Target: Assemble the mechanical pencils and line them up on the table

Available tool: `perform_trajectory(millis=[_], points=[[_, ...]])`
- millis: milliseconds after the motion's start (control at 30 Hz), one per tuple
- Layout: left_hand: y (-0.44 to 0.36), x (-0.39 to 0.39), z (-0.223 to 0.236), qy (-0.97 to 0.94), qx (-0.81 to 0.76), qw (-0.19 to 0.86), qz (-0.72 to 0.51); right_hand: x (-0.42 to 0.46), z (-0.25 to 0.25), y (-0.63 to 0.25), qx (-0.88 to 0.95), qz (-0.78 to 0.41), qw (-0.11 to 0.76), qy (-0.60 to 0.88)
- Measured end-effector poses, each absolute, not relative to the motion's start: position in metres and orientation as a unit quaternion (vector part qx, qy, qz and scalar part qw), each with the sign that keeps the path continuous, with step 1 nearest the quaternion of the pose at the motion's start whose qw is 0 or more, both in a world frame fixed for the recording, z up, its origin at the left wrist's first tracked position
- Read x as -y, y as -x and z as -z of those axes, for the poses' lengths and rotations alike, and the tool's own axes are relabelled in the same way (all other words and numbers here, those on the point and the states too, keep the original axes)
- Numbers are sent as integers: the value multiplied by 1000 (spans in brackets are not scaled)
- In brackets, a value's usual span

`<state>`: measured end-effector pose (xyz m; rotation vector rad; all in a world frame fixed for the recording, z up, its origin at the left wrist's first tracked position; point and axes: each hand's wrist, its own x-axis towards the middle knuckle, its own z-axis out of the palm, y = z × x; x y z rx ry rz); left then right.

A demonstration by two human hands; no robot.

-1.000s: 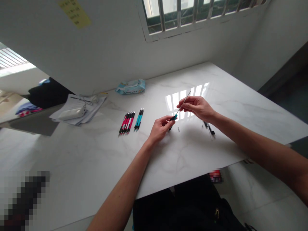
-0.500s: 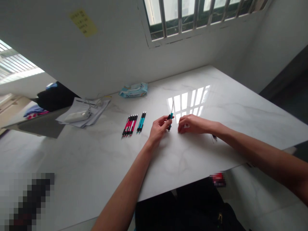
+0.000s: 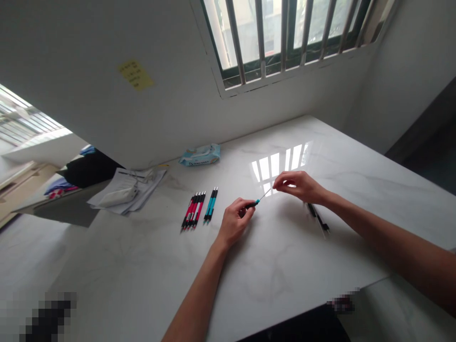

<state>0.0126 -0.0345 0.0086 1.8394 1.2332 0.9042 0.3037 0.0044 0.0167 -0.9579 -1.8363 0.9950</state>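
Observation:
My left hand (image 3: 235, 220) is closed around a teal pen barrel (image 3: 253, 204) just above the white marble table (image 3: 142, 256). A thin refill (image 3: 265, 194) sticks out of the barrel's end. My right hand (image 3: 299, 185) pinches the far tip of that refill with thumb and forefinger. To the left on the table, several red-and-black pens (image 3: 193, 209) lie side by side, with two teal pens (image 3: 211, 210) next to them. Black pen parts (image 3: 317, 217) lie on the table by my right wrist.
A blue wet-wipe pack (image 3: 199, 155) lies near the wall. Papers with a white device and cable (image 3: 126, 192) sit at the left edge. A barred window (image 3: 285, 38) is above; a yellow note (image 3: 136, 75) is on the wall.
My right hand dropped to the table, then rose again and now pinches the refill's tip. The pen tipped from upright to nearly level. The view tilted upward.

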Motion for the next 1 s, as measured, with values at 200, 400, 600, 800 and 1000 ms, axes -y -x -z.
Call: perform_trajectory(millis=[200, 400, 600, 800, 1000], points=[[-12, 38, -9, -720, -488, 368, -331, -5, -16, -307, 674, -465, 417, 395], [-12, 41, -12, -724, -488, 370, -317, 1, -17, -300, 667, -491, 399, 392], [-13, 43, -14, -726, -490, 365, -315, 0, -20, -301, 656, -490, 408, 404], [-13, 44, -14, -732, -491, 357, -309, 5, -16, -295, 676, -497, 376, 394], [-21, 51, -15, -750, -478, 342, -304, 13, -15, -290, 753, -409, 350, 379]])
